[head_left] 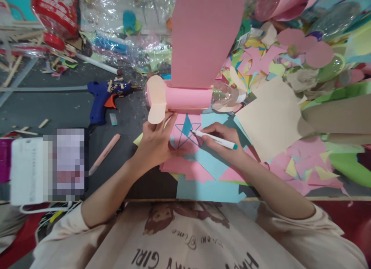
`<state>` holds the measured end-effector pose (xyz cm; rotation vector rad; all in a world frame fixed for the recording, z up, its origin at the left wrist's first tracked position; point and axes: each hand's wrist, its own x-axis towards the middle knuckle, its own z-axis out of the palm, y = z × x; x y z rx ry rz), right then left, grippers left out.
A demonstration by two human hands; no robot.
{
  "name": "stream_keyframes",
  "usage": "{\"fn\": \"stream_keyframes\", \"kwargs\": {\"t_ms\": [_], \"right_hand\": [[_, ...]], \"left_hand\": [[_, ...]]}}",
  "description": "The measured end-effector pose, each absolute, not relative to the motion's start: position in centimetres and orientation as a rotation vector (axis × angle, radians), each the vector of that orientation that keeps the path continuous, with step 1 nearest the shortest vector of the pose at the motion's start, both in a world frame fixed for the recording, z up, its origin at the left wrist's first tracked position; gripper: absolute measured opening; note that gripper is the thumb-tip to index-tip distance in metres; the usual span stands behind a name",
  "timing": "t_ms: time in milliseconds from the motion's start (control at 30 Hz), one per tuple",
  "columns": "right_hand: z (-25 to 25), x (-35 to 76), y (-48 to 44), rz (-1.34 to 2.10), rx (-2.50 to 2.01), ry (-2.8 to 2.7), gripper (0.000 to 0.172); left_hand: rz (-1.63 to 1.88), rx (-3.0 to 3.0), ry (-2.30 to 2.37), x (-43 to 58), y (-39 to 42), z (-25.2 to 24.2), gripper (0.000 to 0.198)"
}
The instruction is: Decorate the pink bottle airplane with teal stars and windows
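Shirt with "GIRL", white marker

A craft workspace; glue gun, marker, paper scraps show it.

Glue gun left of bottle, star drawing before it — paper scraps right

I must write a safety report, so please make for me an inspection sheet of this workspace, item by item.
Surface: dark tabletop, flecked with small bits.
Job's things: white marker, its tip at a partly coloured blue-green star on pink paper.
Clutter: paper scraps, wood sticks, glue gun lying on its side.
Hands: left hand at the paper's left side; right hand grips the marker.
Cables: white cable near the front left edge.
Surroundings: red surfaces beyond the near edge, unidentified.
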<state>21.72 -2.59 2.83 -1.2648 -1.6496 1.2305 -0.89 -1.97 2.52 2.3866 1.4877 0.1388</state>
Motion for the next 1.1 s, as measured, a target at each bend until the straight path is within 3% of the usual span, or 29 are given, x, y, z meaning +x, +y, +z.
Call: {"fn": "stream_keyframes", "kwargs": {"t_ms": [667, 900, 1100], "right_hand": [[2.65, 21.72, -2.80, 1.198, -1.258, -1.593, 0.011], [2.97, 21.91, -2.47, 1.267, -1.125, -1.804, 0.016], [2.79, 21.61, -2.61, 1.181, -1.322, -1.617, 0.019]], "left_hand": [[0.166, 2.390, 1.478, -0.86, -2.02, 2.34, 0.092], [0.140, 2.390, 1.484, -0.81, -1.98, 2.56, 0.091], [0.098, 2.369, 1.495, -0.70, -1.85, 2.91, 0.091]]}}
